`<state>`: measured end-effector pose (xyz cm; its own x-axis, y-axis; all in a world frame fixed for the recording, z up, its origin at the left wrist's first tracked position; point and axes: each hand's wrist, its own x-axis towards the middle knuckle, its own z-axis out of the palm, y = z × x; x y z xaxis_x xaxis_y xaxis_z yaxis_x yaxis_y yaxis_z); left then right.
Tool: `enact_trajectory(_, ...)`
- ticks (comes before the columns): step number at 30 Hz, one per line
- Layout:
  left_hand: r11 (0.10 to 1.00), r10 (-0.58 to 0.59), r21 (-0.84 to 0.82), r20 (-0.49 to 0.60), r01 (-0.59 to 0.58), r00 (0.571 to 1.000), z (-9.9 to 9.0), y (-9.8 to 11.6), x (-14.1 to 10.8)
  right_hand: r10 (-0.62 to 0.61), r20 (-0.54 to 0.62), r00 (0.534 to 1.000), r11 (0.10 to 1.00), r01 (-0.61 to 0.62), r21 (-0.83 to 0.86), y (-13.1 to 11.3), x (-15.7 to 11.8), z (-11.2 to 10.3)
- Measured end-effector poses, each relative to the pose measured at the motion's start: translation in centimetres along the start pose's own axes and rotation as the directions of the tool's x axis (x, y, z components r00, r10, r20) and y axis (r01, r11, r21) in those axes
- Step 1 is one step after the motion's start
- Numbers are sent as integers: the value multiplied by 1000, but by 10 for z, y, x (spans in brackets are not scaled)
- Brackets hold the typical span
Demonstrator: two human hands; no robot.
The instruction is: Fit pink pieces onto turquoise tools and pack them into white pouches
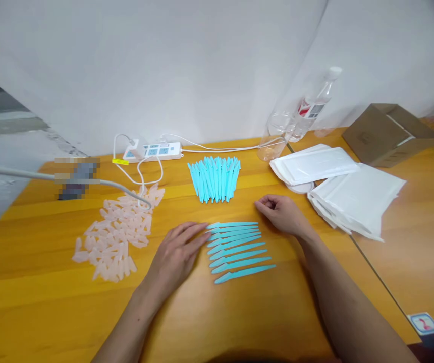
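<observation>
A row of slim turquoise eyebrow razors (239, 249) lies side by side on the table, their wider ends to the left. My left hand (179, 247) rests at the row's upper left with its fingers stretched out. Its fingertips touch or nearly touch the ends of the top razors; it grips nothing I can see. To the upper right of the row, my right hand (283, 213) is just over the table, fingers curled and tips together, with nothing showing in them. Beyond the hands lies a dense bundle of the same turquoise razors (215, 179).
Translucent pink caps (114, 232) are spread at left, a white cable above them. A power strip (160, 150) sits by the wall. White packets (357, 199), a plastic bottle (311, 111), a clear container (273, 138) and a cardboard box (387, 133) stand or lie at right.
</observation>
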<state>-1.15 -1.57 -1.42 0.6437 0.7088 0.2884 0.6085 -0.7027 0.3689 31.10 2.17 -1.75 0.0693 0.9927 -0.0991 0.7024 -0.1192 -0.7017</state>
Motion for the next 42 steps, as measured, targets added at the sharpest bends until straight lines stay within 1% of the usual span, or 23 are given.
enact_trajectory(2, 992, 88, 80, 88, -95, 992, 5, -3, 3, 5, -22, 1000, 1000, -4, 10, 3, 2, 1)
enact_trajectory(4, 982, 123, 127, 147, -142, 982, 9, -5, 1, 11, -26, 1000, 1000, -10, 18, 6, 3, 2)
enact_trajectory(10, 972, 108, 186, 204, -146, 973, 13, -9, -4, 2, -33, 999, 1000, -2, -6, 7, 5, 2)
enact_trajectory(16, 983, 70, 153, 193, -100, 979, 21, -12, -4, 20, -9, 1000, 1000, -20, -9, 5, 4, 1)
enact_trajectory(19, 986, 70, 137, 166, -93, 984, 20, -9, -5, 22, -5, 1000, 1000, -22, -18, 5, 4, 0)
enact_trajectory(22, 988, 102, 102, 144, -117, 984, 14, -3, -6, 19, -8, 1000, 999, -20, -38, 4, 4, -1)
enact_trajectory(25, 981, 169, 64, 174, -182, 970, 8, 4, -7, 27, -5, 1000, 999, -27, -36, 4, 4, -1)
enact_trajectory(28, 974, 207, 47, 200, -220, 958, 7, 8, -10, 38, 1, 999, 999, -38, -30, 3, 3, -1)
enact_trajectory(32, 973, 207, 59, 214, -224, 955, 13, 6, -13, 45, 14, 999, 999, -45, -8, 3, 2, -3)
enact_trajectory(36, 975, 197, 64, 191, -212, 962, 18, 4, -13, 38, 17, 999, 999, -38, 4, 5, 2, -2)
enact_trajectory(40, 980, 195, 11, 178, -200, 965, 18, 4, -13, 33, 27, 999, 999, -33, 11, 0, 2, -1)
enact_trajectory(42, 983, 184, -47, 139, -180, 973, 15, 3, -14, 1, 48, 999, 1000, -2, 19, -6, -3, -8)
